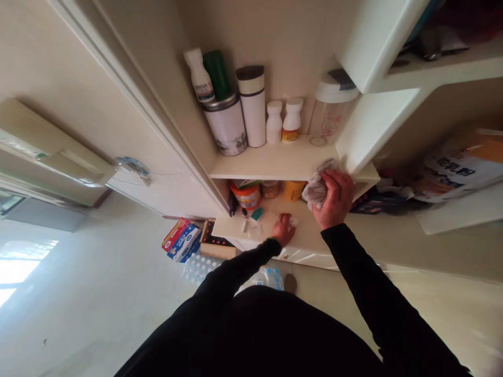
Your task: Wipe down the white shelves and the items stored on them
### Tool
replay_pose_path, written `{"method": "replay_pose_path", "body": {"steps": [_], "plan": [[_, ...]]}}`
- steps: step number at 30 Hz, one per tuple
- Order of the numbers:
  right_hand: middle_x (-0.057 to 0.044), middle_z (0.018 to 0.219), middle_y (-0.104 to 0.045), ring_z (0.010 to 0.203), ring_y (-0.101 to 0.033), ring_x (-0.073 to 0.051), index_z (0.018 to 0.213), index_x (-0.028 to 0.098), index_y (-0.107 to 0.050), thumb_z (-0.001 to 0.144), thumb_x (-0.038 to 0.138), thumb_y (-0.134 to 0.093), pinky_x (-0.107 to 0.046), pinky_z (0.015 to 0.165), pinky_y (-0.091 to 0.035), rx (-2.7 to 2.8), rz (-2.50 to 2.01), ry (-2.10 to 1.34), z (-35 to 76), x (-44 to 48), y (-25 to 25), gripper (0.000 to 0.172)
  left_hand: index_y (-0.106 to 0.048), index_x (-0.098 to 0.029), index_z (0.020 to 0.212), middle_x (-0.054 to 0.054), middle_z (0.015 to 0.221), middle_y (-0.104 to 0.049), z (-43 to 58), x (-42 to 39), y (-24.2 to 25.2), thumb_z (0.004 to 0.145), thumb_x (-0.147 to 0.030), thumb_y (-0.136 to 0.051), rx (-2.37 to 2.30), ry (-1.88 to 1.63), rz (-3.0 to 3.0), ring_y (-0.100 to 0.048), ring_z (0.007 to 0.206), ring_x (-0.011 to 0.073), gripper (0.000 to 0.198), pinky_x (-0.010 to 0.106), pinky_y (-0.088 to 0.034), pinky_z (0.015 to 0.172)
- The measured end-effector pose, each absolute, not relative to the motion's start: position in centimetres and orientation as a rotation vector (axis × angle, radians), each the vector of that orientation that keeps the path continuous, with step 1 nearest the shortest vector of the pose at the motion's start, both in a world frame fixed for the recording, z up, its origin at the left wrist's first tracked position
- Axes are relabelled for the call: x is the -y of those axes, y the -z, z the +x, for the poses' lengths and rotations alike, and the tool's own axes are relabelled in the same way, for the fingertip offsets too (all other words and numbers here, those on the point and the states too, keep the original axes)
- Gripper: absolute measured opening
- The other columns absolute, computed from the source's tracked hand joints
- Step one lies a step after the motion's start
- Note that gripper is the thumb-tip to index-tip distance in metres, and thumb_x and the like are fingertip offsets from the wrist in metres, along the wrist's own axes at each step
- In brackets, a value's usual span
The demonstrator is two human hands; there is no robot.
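No lettering can be read for certain: dark characters on the white bag [451, 173], red print on the clear jar [328, 118] and marks on the red-and-blue box [181, 241] are blurred.

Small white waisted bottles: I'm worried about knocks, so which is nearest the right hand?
The orange-labelled white bottle; the plain white bottle stands farther left, and the dark-labelled white bottle farthest, atop the pale cylindrical tin.

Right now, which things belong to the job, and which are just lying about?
Apparently in the job:
cloth, in the right hand
shelf, probably

Apparently just lying about:
tin
tumbler
clear container
orange tub
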State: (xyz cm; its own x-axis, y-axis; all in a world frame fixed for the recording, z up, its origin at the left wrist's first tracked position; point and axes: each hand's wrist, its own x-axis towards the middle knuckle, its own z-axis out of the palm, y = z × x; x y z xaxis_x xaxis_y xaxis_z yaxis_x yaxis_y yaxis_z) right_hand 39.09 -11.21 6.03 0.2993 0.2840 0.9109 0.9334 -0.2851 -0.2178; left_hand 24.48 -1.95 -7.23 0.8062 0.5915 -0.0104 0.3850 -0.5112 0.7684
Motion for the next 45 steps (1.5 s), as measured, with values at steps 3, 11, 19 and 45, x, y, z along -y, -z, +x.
{"method": "replay_pose_path", "body": {"steps": [3,11,19,45], "plan": [[-0.020,0.141,-0.073,0.138,-0.069,-0.036,0.148,0.018,-0.064,0.094,0.016,-0.061,-0.061,0.124,-0.054,1.111,-1.712,1.066,39.0,11.1,-6.1,0.054,-0.065,-0.023,0.129,0.018,0.142,-0.067,24.1,2.2,7.0,0.081,-0.010,-0.082,-0.722,-0.355,2.115,-0.076,0.123,0.0332,0.052,0.049,-0.065,0.112],[-0.018,0.141,-0.074,0.138,-0.069,-0.035,0.147,0.019,-0.065,0.095,0.016,-0.062,-0.061,0.125,-0.054,1.122,-1.711,0.973,39.2,11.2,-6.2,0.052,-0.059,-0.026,0.128,0.012,0.132,-0.070,19.8,3.6,2.5,0.079,-0.011,-0.082,-0.659,-0.514,1.980,-0.077,0.120,0.0270,0.056,0.039,-0.071,0.098],[-0.016,0.139,-0.077,0.134,-0.071,-0.033,0.149,0.018,-0.066,0.084,0.013,-0.067,-0.053,0.120,-0.058,1.124,-1.621,1.084,38.3,11.1,-7.4,0.065,-0.057,-0.027,0.139,0.011,0.133,-0.071,17.4,-3.2,-12.9,0.088,-0.031,-0.084,-0.448,-1.053,1.989,-0.075,0.119,0.0244,0.058,0.036,-0.069,0.098],[-0.013,0.149,-0.073,0.143,-0.066,-0.033,0.151,0.019,-0.065,0.077,0.007,-0.066,-0.054,0.129,-0.051,1.179,-1.679,0.856,38.0,12.4,-8.5,0.075,-0.063,-0.014,0.134,0.014,0.136,-0.074,31.1,-11.0,-21.4,0.095,-0.016,-0.088,-0.780,-0.750,2.322,-0.070,0.123,0.0247,0.046,0.039,-0.055,0.115]]}}
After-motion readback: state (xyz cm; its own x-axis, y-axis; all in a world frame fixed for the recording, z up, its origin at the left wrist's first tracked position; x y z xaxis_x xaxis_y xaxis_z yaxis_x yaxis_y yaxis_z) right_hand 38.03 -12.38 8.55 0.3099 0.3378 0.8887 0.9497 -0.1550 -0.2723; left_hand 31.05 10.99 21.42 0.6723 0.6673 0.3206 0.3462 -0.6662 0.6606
